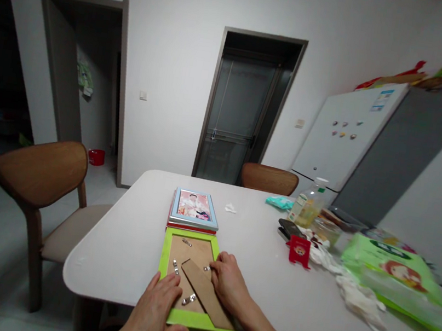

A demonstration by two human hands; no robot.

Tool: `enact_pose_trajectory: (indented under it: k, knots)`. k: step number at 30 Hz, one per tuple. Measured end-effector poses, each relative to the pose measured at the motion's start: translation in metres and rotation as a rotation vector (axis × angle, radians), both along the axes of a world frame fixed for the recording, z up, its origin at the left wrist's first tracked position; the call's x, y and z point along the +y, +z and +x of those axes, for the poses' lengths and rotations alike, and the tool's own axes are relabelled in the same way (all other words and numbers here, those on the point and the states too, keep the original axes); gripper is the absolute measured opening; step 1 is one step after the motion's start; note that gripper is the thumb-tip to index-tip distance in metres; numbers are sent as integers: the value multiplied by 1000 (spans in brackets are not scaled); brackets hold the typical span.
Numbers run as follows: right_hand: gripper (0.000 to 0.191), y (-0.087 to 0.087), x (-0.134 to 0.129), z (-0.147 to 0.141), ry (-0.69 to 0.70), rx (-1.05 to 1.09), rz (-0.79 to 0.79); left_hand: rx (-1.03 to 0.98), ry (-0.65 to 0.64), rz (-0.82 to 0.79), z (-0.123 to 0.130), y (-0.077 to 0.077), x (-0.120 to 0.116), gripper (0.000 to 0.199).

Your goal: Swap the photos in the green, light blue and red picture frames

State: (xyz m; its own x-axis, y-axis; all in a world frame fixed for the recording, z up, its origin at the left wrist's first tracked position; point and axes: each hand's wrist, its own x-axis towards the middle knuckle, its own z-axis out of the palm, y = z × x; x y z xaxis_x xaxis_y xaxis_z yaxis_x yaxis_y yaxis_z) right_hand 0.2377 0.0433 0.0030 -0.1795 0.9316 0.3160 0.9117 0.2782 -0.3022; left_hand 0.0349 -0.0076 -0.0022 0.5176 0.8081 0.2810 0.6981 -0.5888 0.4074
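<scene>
A green picture frame lies face down at the table's front edge, its brown backing board up. Several metal clips sit on the backing, and a brown stand flap slants across it. My left hand rests on the frame's lower left corner, fingers on the left side and thumb at the front edge. On the right side my right hand has its fingers bent together at a metal clip; what they pinch, if anything, is hidden. Just behind lies a stack of frames, topped by a light blue one with a photo.
To the right are a red card, a black phone, a bottle, a plastic bowl, crumpled tissues and a green package. Chairs stand at the left and behind the table.
</scene>
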Motion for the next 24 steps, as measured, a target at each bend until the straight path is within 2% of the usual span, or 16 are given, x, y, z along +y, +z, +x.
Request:
enact_pose_trajectory:
  k: [8,13,16,24]
  knots:
    - [25,11,-20,-4,71,-9,16,-29,-5,9,-1,-7,2,49]
    - [21,21,-49,-18,318,1,-6,-41,-8,-13,-2,-8,1,49]
    - [18,27,-60,-23,406,-5,-19,-46,-12,-10,-2,-8,1,48]
    - [16,28,-63,-24,419,-57,-42,-72,0,-10,-1,-8,1,48]
